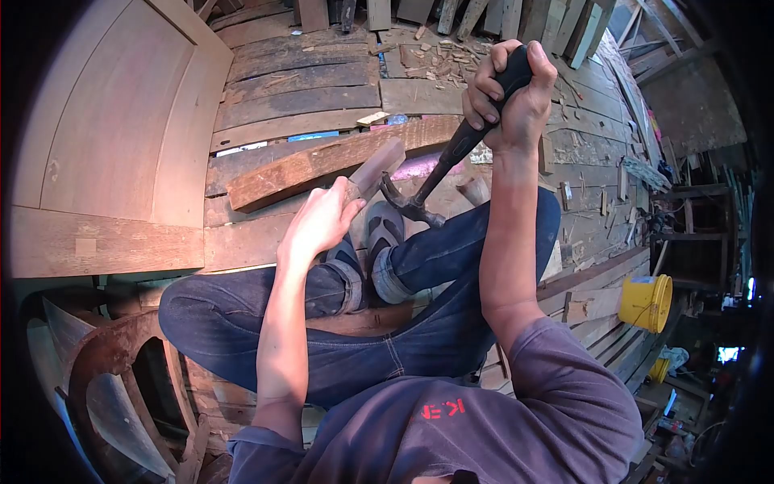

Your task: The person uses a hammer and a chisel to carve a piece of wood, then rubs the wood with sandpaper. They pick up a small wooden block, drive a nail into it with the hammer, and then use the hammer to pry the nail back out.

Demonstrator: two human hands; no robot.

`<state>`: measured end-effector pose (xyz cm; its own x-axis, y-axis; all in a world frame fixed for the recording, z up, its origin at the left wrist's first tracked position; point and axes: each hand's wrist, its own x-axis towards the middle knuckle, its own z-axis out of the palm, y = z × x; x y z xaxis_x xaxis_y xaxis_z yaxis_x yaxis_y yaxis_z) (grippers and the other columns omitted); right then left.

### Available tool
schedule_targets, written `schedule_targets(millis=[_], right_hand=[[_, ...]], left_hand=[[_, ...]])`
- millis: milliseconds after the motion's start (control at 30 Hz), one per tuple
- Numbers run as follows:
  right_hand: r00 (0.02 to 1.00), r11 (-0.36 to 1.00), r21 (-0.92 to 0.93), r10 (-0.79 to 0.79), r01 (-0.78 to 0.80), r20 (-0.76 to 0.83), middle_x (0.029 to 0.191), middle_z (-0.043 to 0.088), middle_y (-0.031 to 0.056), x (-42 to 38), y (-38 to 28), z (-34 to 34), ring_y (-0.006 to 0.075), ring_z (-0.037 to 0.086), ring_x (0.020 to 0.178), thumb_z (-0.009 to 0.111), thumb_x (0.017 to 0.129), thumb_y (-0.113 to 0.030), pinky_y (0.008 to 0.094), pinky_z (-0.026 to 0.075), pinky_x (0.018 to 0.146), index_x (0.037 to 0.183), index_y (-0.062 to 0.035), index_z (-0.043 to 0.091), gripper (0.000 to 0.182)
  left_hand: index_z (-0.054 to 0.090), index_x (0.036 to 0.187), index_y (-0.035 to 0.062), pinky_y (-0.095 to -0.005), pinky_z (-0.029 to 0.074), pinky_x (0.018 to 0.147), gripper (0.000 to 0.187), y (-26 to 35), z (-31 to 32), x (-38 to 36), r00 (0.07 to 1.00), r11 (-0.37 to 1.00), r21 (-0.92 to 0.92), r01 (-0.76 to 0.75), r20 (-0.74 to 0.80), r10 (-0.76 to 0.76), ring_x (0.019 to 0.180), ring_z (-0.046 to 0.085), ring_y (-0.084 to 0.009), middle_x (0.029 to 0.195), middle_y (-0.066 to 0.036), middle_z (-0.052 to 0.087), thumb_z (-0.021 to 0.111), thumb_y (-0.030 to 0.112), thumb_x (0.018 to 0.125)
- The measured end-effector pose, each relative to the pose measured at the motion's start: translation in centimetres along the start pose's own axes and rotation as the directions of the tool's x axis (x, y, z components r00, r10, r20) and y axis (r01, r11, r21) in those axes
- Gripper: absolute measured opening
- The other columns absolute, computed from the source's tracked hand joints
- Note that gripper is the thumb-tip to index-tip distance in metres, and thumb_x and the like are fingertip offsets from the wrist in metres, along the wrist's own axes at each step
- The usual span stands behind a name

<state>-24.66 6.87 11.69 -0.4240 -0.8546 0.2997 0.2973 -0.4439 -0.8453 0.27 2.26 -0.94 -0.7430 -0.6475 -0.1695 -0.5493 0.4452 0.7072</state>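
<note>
The left hand (pixel 318 216) was closed narrowly around the near end of a flat, pale greyish-pink bar (pixel 379 165), which slanted away from the fist, up and to the right. The right hand (pixel 516 101), raised farther out, had its fingers curled round the grip of a claw hammer with a black handle and dark metal head (pixel 461 147). The handle sloped down and leftward from that fist, so the head hung between the two hands, just beside the pale bar; whether the two touched could not be told.

Beyond the left hand, a long, squared, reddish-brown wooden beam (pixel 278 177) lay slantwise on the worn wooden plank floor (pixel 298 105), reaching toward the right hand, with the far part of the bar overlapping it in view. Below the hammer head were a grey and dark shoe (pixel 387 222) and the bent legs of dark blue jeans (pixel 439 250).

Well to the left of the left hand stood a large, light brown wooden panel (pixel 121 113). Scattered pale wood chips (pixel 439 64) lay beyond the hands, and a round yellow plastic bucket (pixel 645 300) sat to the right of the right hand, nearer the body.
</note>
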Motion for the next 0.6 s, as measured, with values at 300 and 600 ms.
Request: schedule_targets(millis=[300, 600], right_hand=[[0.993, 0.999, -0.048, -0.009, 0.003, -0.122, 0.053, 0.039, 0.0023, 0.2, -0.4, -0.4, 0.0102, 0.035, 0.035, 0.046, 0.094, -0.05, 0.0273, 0.03, 0.031, 0.081, -0.0058, 0.049, 0.046], [0.992, 0.994, -0.075, -0.083, 0.076, -0.091, 0.053, 0.043, 0.0052, -0.6, -0.4, 0.6, 0.0114, 0.038, 0.035, 0.048, 0.096, -0.047, 0.0277, 0.032, 0.031, 0.084, -0.0025, 0.053, 0.047]], left_hand=[[0.052, 0.103, -0.0069, -0.0494, 0.047, 0.062, 0.032, 1.4, 0.1, -0.6, 0.998, 0.998, 0.051, -0.047, -0.031, 0.049, 0.074, 0.062, -0.0479, 0.065, -0.031, 0.058, 0.062, 0.022, 0.093], [0.051, 0.104, -0.0076, -0.0469, 0.05, 0.06, 0.031, 1.4, 0.1, -0.8, 0.999, 0.999, 0.013, -0.039, 0.008, 0.039, 0.061, 0.065, -0.0404, 0.061, -0.029, 0.059, 0.061, 0.02, 0.094]])
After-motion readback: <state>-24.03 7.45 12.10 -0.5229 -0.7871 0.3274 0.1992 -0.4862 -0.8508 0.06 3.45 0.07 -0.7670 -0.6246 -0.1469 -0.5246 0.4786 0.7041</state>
